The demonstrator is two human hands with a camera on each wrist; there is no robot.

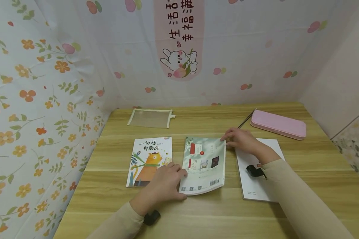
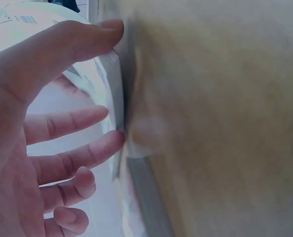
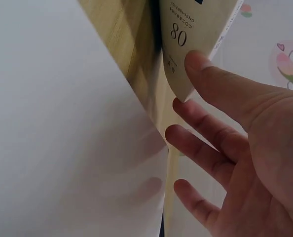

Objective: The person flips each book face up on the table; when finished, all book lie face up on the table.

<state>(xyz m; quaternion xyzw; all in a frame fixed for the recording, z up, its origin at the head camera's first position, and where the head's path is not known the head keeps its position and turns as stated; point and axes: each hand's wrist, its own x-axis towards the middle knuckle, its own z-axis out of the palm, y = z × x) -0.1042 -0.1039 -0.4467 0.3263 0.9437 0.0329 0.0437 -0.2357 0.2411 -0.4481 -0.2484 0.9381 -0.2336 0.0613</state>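
Note:
A pale green magazine [image 1: 201, 181] with small book pictures and a barcode lies in the middle, its near edge bowed and lifted at the right. My left hand [image 1: 167, 182] grips its lower left corner; in the left wrist view the thumb [image 2: 94, 37] is on one side of the pages and fingertips [image 2: 112, 143] on the other. At the upper right corner, my right hand [image 1: 242, 141] pinches it. The right wrist view shows that magazine corner [image 3: 178, 74] between thumb and index finger. Left of the magazine is a book with an orange bear [image 1: 149, 166], partly behind my left hand.
A white book [image 1: 254, 186] lies under my right forearm. Behind it are a pink pencil case [image 1: 278, 124] and a thin dark pen [image 1: 246, 119]. A mesh zip pouch [image 1: 151, 119] lies at the back left of the wooden table [image 1: 107, 205]. Printed curtains [image 1: 122, 49] hang around the table.

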